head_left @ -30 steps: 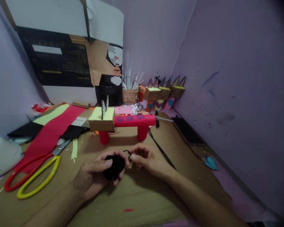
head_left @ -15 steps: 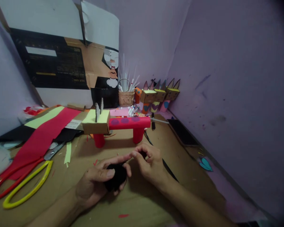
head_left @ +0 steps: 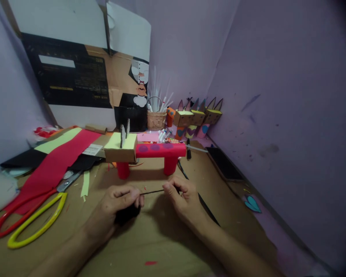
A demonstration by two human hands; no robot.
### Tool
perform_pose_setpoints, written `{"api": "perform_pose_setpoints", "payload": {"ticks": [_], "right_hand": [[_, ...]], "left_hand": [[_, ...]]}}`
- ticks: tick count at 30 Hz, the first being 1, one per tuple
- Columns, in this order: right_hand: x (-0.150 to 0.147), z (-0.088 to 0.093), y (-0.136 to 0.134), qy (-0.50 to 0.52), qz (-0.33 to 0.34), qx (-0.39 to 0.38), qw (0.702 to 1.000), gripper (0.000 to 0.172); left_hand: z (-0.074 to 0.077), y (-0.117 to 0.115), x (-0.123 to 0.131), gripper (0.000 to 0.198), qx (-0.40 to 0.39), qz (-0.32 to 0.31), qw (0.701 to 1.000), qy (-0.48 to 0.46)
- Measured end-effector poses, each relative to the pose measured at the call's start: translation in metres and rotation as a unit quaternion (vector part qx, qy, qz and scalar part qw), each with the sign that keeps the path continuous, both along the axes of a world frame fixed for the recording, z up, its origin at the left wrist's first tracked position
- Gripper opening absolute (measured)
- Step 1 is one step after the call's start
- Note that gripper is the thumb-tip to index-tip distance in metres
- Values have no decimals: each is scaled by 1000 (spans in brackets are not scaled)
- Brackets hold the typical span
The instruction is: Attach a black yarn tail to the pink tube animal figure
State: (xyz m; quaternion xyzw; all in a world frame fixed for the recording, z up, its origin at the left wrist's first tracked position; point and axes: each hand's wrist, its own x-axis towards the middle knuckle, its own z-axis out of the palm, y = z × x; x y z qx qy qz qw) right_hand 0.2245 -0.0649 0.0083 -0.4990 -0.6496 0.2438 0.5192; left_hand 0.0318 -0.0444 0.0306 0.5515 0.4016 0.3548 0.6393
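A ball of black yarn (head_left: pixel 127 214) is cupped under the palm of my left hand (head_left: pixel 115 206), whose thumb and forefinger pinch the yarn. One thin black strand (head_left: pixel 152 192) stretches straight across the gap to my right hand (head_left: pixel 183 198), which pinches its other end. Just beyond both hands stands a cardboard animal: a boxy head (head_left: pixel 120 152) with a pale yellow top and two upright ears, joined to a red tube body (head_left: pixel 161 150) with purple spots and red tube legs. My fingers are apart from it.
Large scissors (head_left: pixel 37 217) with red and yellow handles lie at the left by a red paper strip (head_left: pixel 56 165). A phone (head_left: pixel 223 163) lies along the right wall. Farther back are a basket of glue sticks (head_left: pixel 156 120) and several finished animals (head_left: pixel 190 119).
My left hand has turned over and moved left and slightly up, closing on the yarn. A length of strand now spans the hands, drawn taut; the right hand has barely moved.
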Motion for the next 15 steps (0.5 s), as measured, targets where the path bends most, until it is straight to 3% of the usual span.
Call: {"api": "perform_pose_setpoints", "payload": {"ticks": [4,11,15], "right_hand": [[-4,-1,-1,-7,2,-33,999,17],[-12,-8,-2,-13,47,-59,997,18],[-17,-8,-1,91,100,-150,979,24]], "left_hand": [[0,1,3,16,189,75,964,173],[-2,-8,20,17,181,59,967,167],[-6,-10,19,23,219,56,965,131]]}}
